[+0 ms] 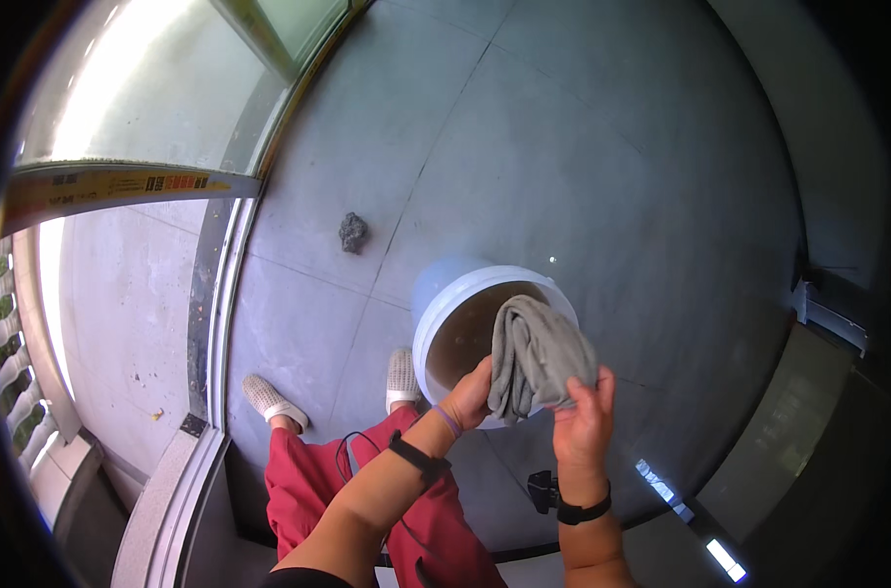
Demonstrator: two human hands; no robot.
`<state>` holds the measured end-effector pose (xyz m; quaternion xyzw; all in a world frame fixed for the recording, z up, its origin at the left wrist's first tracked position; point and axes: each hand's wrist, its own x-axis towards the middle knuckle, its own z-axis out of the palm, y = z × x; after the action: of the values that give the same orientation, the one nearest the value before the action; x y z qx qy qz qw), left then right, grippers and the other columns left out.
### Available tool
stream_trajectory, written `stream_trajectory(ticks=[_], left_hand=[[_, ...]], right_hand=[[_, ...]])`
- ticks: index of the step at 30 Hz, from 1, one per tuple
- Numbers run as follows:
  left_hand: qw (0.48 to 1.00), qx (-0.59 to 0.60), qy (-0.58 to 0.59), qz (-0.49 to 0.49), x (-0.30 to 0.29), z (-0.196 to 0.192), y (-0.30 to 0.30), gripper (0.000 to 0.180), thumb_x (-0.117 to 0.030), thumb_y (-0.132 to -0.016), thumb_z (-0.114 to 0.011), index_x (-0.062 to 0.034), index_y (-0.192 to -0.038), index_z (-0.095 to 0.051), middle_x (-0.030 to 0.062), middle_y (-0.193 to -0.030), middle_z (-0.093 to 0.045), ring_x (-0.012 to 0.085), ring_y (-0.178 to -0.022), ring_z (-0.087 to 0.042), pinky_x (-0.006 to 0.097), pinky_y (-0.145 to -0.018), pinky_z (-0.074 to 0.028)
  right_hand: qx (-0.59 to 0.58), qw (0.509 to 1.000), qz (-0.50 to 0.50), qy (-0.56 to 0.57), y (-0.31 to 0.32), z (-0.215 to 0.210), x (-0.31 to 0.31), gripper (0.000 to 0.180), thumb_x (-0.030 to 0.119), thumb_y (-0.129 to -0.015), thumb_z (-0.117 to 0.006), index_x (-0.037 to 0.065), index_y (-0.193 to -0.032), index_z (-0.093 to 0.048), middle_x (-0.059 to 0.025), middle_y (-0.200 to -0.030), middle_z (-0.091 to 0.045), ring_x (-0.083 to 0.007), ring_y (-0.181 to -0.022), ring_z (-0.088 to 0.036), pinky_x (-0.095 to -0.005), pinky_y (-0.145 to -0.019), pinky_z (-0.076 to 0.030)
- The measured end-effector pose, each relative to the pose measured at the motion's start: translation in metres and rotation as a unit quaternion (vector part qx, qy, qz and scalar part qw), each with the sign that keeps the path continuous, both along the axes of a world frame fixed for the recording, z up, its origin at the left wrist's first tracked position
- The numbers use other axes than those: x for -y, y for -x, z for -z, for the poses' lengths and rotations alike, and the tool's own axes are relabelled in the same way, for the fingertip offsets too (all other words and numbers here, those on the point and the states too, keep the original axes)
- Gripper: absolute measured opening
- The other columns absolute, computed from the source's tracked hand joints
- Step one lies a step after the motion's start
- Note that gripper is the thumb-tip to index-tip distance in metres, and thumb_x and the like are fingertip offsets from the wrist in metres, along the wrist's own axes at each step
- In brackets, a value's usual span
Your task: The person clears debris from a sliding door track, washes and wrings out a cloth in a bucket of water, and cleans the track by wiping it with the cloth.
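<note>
A folded grey cloth [542,353] hangs between my two hands over the right side of a white bucket [428,338]. Brownish, murky water [468,333] shows inside the bucket. My left hand [472,394] grips the cloth's lower left edge, close to the bucket's near rim. At the cloth's right end, my right hand [585,421] pinches it between thumb and fingers. The cloth hides part of the bucket's opening and rim. Each wrist wears a black strap.
A dark grey scouring-pad-like lump [352,233] lies on the grey tiled floor [563,147] beyond the bucket. Along the left runs a sliding glass door frame [232,294] with its track. My shoes [275,400] stand left of the bucket.
</note>
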<state>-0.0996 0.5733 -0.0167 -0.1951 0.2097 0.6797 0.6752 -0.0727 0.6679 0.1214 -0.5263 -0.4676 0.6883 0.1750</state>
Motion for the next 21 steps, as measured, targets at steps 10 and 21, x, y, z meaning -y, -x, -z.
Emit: stream_trajectory(ticks=[10, 21], left_hand=[[0.968, 0.233, -0.05, -0.081, 0.046, -0.029, -0.031, 0.058, -0.044, -0.085, -0.055, -0.0061, -0.126, -0.04, 0.012, -0.114, -0.053, 0.0234, -0.105, -0.053, 0.038, -0.094, -0.041], [0.917, 0.292, -0.178, -0.205, 0.022, -0.102, -0.018, 0.074, -0.036, -0.066, -0.068, -0.0021, -0.125, -0.039, 0.019, -0.103, -0.051, 0.0318, -0.082, -0.05, 0.042, -0.066, -0.047]], right_hand=[[0.136, 0.745, -0.518, -0.397, -0.048, -0.005, 0.045, 0.033, 0.011, -0.067, -0.065, 0.003, -0.097, -0.055, -0.0139, -0.103, -0.051, -0.0305, -0.1, -0.048, -0.0413, -0.09, -0.035], [-0.177, 0.927, -0.223, 0.243, -0.019, 0.061, -0.032, 0.116, 0.067, -0.06, -0.065, 0.009, -0.142, -0.008, -0.0186, -0.14, -0.027, -0.0318, -0.128, -0.028, -0.0416, -0.104, -0.026]])
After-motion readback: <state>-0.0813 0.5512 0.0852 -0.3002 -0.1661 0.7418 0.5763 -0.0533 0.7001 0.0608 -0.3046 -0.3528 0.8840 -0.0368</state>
